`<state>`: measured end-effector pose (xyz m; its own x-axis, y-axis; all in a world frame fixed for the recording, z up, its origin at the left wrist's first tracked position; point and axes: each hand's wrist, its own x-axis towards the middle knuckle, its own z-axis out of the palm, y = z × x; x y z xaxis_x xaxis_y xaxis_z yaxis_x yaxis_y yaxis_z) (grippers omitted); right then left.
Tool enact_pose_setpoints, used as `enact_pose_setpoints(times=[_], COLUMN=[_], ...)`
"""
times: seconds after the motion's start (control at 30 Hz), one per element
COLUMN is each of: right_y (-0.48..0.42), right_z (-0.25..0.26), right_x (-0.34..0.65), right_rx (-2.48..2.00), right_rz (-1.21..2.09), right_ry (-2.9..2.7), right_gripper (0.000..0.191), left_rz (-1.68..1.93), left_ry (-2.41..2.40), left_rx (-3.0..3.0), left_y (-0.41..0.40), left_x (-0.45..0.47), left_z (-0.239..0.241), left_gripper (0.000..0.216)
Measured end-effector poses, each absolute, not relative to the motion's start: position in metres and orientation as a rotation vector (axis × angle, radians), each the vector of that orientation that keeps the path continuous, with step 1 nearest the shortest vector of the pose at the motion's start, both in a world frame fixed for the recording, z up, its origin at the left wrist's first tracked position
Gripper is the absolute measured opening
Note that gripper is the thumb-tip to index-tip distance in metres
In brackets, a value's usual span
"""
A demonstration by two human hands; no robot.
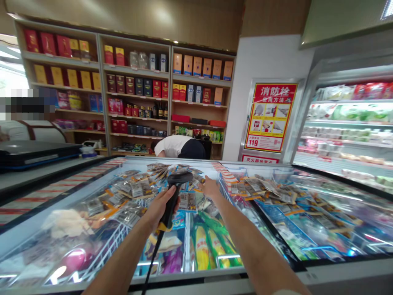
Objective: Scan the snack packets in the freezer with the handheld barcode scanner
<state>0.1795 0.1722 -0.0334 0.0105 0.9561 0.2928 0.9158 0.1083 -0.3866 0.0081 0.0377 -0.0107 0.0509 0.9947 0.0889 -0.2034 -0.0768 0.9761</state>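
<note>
My left hand is wrapped round the handle of a black and yellow barcode scanner. The scanner's head points away from me over the freezer's glass top, and its cable hangs down toward me. My right hand reaches forward just right of the scanner head, its fingers apart at the edge of the pile of small snack packets. Whether its fingertips touch a packet is hard to make out. These packets, with orange and blue edges and dark contents, lie spread on the glass.
More packets lie on the right-hand glass. Beneath the glass, wire baskets hold yellow-green corn packs. A person in a white top bends down behind the freezer. Boxed goods fill the back shelves; a lit chiller stands right.
</note>
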Motion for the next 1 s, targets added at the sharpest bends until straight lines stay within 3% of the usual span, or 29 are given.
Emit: enact_pose_setpoints(times=[0.53, 1.0], right_y=[0.164, 0.157], right_z=[-0.047, -0.033], right_x=[0.253, 0.264], right_rx=[-1.319, -1.427], right_rz=[0.363, 0.314], right_ry=[-1.382, -1.282], right_gripper=[0.046, 0.049], left_rz=[1.194, 1.223], left_ry=[1.004, 1.011], left_rx=[1.164, 1.163], left_y=[0.033, 0.029], left_x=[0.012, 0.015], left_z=[-0.01, -0.007], left_gripper=[0.041, 0.037])
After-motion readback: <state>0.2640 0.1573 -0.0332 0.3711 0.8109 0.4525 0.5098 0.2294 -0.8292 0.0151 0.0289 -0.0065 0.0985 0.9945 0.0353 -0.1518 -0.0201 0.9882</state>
